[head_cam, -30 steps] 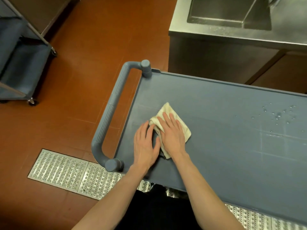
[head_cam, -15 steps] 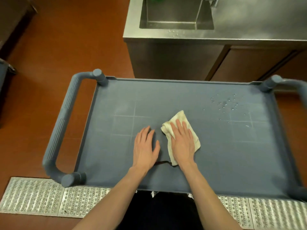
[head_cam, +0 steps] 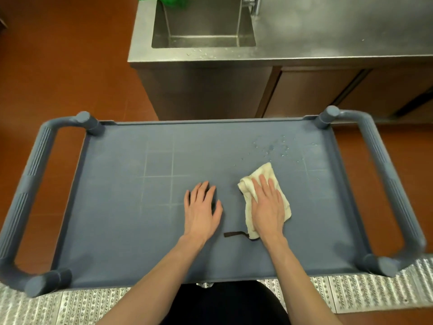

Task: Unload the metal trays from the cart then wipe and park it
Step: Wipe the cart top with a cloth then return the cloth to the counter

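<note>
Head view looked straight down on the blue-grey plastic cart top (head_cam: 131, 219), which filled the middle of the frame and carried no trays; no brand, label or writing could be read anywhere. A low raised lip ran round the cart top, and a ribbed blue-grey loop handle (head_cam: 30, 191) stood off the left end, with a matching handle (head_cam: 389, 186) off the right end. Faint pale scratch lines crossed the surface left of centre, and a scatter of water droplets (head_cam: 271, 146) lay toward the upper right of the cart top, just above the cloth. The right hand (head_cam: 267, 207) lay flat with fingers together and straight, pressing a cream folded cloth (head_cam: 262, 174) onto the surface right of centre; a dark strap (head_cam: 234, 234) trailed from the cloth's lower edge. The left hand (head_cam: 201, 209) rested flat beside it, fingers slightly spread, holding nothing. Open blue surface lay wide to the left of the hands. Beyond the cart's far edge stood a stainless steel counter (head_cam: 328, 31) with a sunken sink basin (head_cam: 203, 24), something green (head_cam: 168, 0) at its top edge. Red-brown tiled floor (head_cam: 58, 55) filled the upper left, and a perforated metal floor grate (head_cam: 351, 294) ran along the bottom.
</note>
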Tool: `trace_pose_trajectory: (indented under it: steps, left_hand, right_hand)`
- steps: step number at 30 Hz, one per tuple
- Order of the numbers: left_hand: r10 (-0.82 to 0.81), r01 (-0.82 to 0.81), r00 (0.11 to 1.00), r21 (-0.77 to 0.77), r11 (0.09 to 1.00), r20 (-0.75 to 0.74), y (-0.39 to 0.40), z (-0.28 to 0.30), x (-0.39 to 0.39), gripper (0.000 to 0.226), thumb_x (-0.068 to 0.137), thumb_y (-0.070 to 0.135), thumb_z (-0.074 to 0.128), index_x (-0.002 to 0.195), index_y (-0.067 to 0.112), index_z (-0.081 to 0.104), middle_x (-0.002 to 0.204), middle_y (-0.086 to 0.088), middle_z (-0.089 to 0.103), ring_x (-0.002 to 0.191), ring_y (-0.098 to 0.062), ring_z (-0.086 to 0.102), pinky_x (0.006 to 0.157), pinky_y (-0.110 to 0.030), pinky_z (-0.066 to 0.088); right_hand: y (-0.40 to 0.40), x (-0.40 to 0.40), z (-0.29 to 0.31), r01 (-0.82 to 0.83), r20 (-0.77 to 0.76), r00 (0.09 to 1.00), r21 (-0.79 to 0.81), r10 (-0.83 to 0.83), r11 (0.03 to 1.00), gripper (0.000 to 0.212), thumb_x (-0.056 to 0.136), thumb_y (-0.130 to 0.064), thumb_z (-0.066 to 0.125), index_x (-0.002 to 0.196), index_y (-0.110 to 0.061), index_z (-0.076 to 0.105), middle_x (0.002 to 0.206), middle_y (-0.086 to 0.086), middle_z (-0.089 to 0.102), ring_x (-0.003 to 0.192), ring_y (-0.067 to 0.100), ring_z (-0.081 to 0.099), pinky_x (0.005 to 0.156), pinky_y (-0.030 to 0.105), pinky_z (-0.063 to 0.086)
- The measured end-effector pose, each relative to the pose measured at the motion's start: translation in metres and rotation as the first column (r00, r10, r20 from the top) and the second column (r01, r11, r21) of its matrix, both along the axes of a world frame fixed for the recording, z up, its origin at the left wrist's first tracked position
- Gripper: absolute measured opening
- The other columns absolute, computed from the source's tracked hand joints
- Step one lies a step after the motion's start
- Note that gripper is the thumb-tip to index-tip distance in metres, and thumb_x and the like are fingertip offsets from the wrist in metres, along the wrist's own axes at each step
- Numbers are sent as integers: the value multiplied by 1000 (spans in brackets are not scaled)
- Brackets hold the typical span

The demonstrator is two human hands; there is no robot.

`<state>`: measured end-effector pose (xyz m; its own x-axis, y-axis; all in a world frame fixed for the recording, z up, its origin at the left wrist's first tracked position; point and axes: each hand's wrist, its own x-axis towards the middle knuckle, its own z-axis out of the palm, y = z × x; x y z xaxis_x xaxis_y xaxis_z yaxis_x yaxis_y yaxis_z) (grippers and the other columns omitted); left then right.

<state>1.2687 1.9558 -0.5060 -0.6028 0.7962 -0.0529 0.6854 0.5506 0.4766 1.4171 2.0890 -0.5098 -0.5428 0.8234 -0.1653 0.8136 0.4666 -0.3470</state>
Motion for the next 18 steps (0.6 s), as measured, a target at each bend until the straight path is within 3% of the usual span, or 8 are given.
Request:
trace_pose_trajectory:
  steps: [7, 11, 18]
  left_hand:
    - [38, -38, 999, 8, 999, -8, 20, 2, 10, 43, 100, 21, 67, 141, 7, 65, 156, -13, 54, 149, -33, 46, 125, -59, 25]
    - [40, -40, 999, 18, 999, -25, 28, 1, 11, 41, 99, 19, 68, 138, 6, 66, 154, -15, 56, 146, -35, 49, 122, -60, 29]
    - [34, -31, 997, 44, 999, -64, 42, -6, 9, 41, 98, 16, 69, 138, 6, 66, 153, -15, 57, 146, -37, 49, 120, -60, 33]
  right_hand:
    - [39, 41, 4, 127, 23, 991, 78, -129, 989, 49, 109, -13, 48, 157, -22, 49, 169, 2, 38, 161, 31, 25, 125, 48, 25]
    - [65, 70, 6, 195, 69, 976, 148, -206, 970, 44, 106, -15, 51, 149, -22, 55, 158, 2, 51, 151, 30, 39, 122, 51, 28]
    - [112, 120, -2, 367, -49, 930, 143, -364, 919, 44, 106, -12, 56, 150, -9, 56, 160, 15, 50, 153, 38, 38, 123, 55, 30]
